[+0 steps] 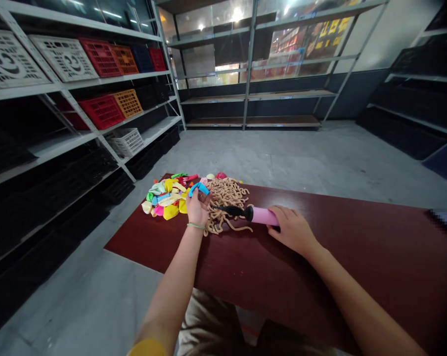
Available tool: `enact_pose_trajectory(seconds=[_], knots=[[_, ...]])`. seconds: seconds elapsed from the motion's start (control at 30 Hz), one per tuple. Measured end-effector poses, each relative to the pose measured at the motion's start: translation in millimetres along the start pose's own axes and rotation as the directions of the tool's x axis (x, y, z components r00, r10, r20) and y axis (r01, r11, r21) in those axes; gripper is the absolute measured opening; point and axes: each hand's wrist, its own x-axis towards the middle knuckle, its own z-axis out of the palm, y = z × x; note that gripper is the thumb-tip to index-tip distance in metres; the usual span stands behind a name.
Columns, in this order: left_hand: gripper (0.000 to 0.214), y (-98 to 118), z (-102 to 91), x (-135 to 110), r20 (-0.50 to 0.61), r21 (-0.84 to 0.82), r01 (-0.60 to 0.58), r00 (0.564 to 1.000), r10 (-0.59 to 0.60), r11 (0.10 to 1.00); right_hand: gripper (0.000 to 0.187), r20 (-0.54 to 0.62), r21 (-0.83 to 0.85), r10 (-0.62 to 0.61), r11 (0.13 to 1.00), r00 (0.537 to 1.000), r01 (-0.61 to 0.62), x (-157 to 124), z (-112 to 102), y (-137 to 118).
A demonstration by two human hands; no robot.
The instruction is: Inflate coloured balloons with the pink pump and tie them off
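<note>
R hand is held half open at 2 o'clock, fingers laid on end of pink hand pump, grip unclear. Blue balloon is pinched by L hand at 12 o'clock. Tan twist balloons are heaped just beyond, mixed balloons at 11 o'clock on table; crate shelf is seen further off at 10 o'clock.

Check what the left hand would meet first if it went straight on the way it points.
Probably the heap of tan twisting balloons just past the left hand, though depth is unclear here.
</note>
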Motion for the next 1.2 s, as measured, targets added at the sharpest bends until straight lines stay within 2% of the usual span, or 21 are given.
enact_pose_trajectory(seconds=[0.17, 0.4, 0.7, 0.9, 1.2], knots=[[0.01, -1.3, -2.3, 4.7, 0.012, -0.014, -0.001, 1.0, 0.001, 1.0, 0.042, -0.001, -0.033, 0.093, 0.995, 0.996, -0.093, -0.4, 0.3, -5.4], [0.018, -7.4, 0.2, -0.6, 0.055, 0.042, 0.04, 0.998, -0.042, 0.998, 0.04, 0.024, -0.05, 0.097, 0.994, 0.995, -0.096, 2.6, -0.1, -17.3], [0.039, -13.6, 3.3, -7.3, 0.109, 0.101, -0.084, 0.991, 0.073, 0.991, 0.042, 0.026, -0.023, 0.147, 0.989, 0.989, -0.146, 3.4, -0.4, -17.3], [0.038, -18.2, 5.3, -13.1, 0.13, 0.157, -0.169, 0.98, 0.149, 0.973, 0.041, 0.019, -0.02, 0.166, 0.986, 0.986, -0.165, 5.2, -3.0, -19.9], [0.045, -29.7, 1.2, -14.2, 0.103, 0.213, -0.195, 0.979, 0.176, 0.957, 0.041, 0.018, 0.004, 0.166, 0.986, 0.986, -0.167, 4.6, -0.7, -21.8]])
